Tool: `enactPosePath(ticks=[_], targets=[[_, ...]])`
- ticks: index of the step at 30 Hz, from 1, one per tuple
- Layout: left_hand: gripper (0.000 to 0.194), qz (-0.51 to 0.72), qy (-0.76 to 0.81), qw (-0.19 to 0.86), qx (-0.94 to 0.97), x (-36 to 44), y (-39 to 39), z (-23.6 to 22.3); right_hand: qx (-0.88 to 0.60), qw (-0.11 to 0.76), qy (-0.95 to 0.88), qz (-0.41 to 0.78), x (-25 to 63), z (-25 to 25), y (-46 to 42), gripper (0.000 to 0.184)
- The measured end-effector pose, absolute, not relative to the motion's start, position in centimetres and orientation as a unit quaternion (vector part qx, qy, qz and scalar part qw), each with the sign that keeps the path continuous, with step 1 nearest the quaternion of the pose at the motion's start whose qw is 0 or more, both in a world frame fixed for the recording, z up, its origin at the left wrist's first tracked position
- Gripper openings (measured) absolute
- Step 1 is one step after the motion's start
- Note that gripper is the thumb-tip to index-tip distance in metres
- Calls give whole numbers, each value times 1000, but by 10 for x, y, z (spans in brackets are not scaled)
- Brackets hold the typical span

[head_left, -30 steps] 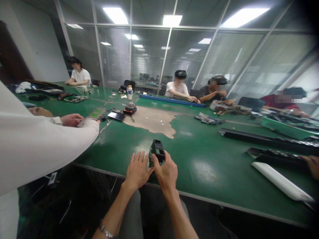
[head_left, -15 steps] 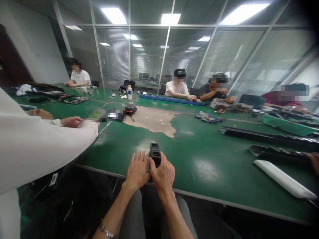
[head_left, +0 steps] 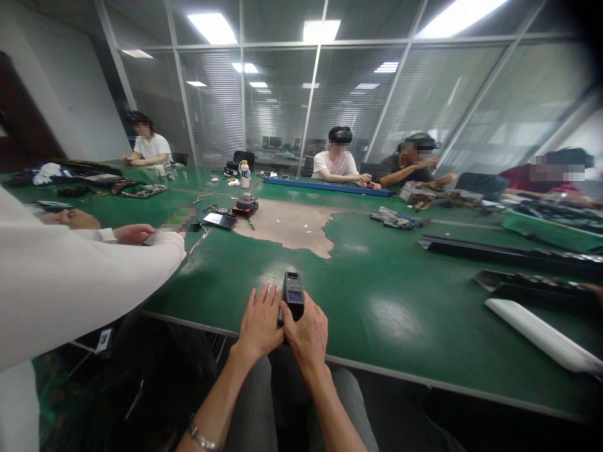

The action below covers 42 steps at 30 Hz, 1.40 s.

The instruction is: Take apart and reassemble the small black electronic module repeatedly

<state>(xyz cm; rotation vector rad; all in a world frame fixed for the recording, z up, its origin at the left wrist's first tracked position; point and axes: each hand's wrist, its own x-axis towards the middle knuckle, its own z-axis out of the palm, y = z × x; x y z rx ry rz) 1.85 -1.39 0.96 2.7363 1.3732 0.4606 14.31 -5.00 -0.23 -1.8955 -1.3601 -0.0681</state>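
Observation:
A small black oblong device (head_left: pixel 293 290) stands near the front edge of the green table, with two dark rectangular windows along its top. My right hand (head_left: pixel 308 323) grips it from the right, the thumb lying along its near end. On the left side, my left hand (head_left: pixel 261 320) rests flat with its fingers stretched forward. Its fingertips lie close beside the device, and its thumb area meets my right hand. The lower part of the device is hidden behind my hands.
A person's white sleeve (head_left: pixel 94 276) reaches over the table from the left, near a phone (head_left: pixel 220 220). Ahead lies a bare brown patch (head_left: pixel 292 226). Gloves (head_left: pixel 396 218), black trays (head_left: pixel 509 254), a white bar (head_left: pixel 541 333) and a green basket (head_left: pixel 541 231) are to the right.
My hands and the black device stay almost in place. The view has shifted slightly, and the device's top windows show at a slightly different angle.

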Motion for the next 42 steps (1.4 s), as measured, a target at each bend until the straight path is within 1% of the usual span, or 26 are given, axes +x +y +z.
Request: enactPosePath(ticks=[2, 6, 12, 16, 24, 31, 42], targets=[[66, 150, 441, 25, 884, 19, -14, 10, -746, 395, -535, -31, 143, -4, -51, 58], [66, 149, 444, 23, 883, 19, -14, 10, -755, 401, -517, -41, 143, -6, -54, 70], [64, 149, 432, 26, 889, 19, -15, 12, -743, 407, -530, -38, 142, -3, -56, 55], [65, 148, 432, 30, 889, 19, -17, 14, -739, 409, -534, -38, 143, -2, -56, 51], [62, 142, 433, 31, 890, 19, -17, 14, -724, 436, -534, -9, 144, 0, -54, 49], [57, 139, 434, 36, 890, 19, -17, 13, -705, 471, -531, 17, 144, 15, -52, 44], [65, 153, 432, 25, 888, 21, -17, 9, -700, 490, -519, -28, 153, 34, -52, 52]])
